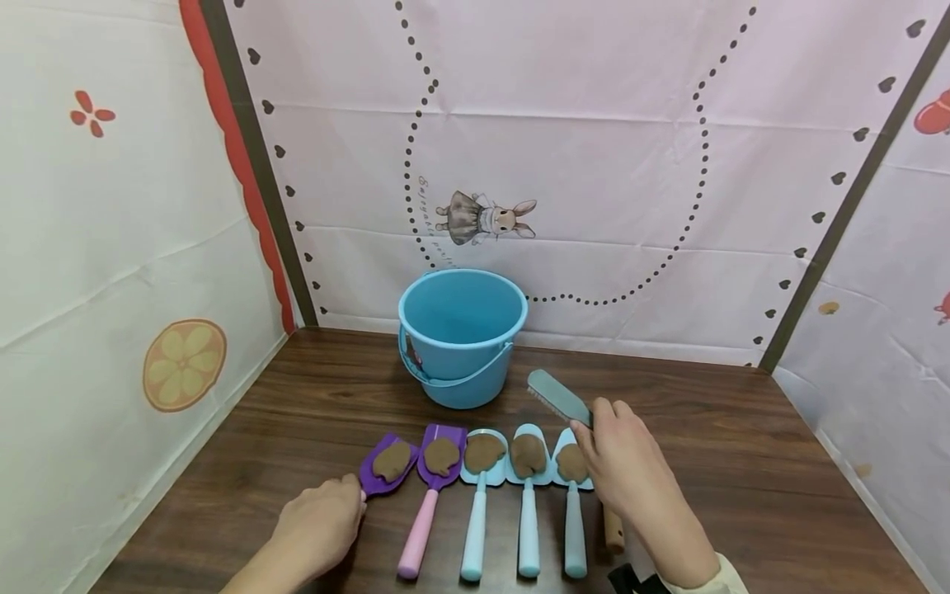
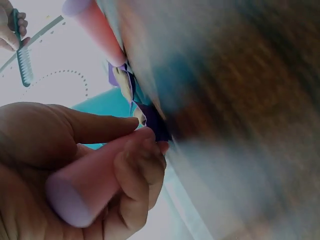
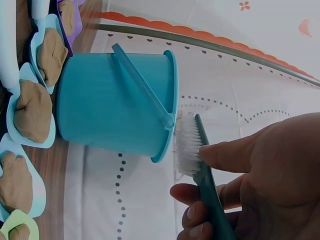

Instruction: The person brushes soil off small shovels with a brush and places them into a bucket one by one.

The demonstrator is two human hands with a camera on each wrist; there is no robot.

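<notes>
My left hand [image 1: 319, 524] grips the pink handle [image 2: 85, 192] of the leftmost toy shovel, whose purple scoop [image 1: 368, 478] bears a flat brown clay-like lump [image 1: 392, 460]. The scoop lies low at the table's surface. A blue-green brush [image 1: 560, 398] is in my right hand [image 1: 631, 458], raised over the right end of a row of shovels. In the right wrist view its white bristles [image 3: 187, 145] face the bucket, apart from it, with the thumb and fingers round the handle.
Behind the row stands a blue bucket [image 1: 463, 375], its handle hanging down. A second purple shovel [image 1: 419, 536] and several light-blue shovels [image 1: 529, 536] bear brown lumps. A wooden handle [image 1: 613, 528] shows beneath my right hand. Printed cloth walls [image 1: 594, 181] enclose the wooden table [image 1: 742, 478].
</notes>
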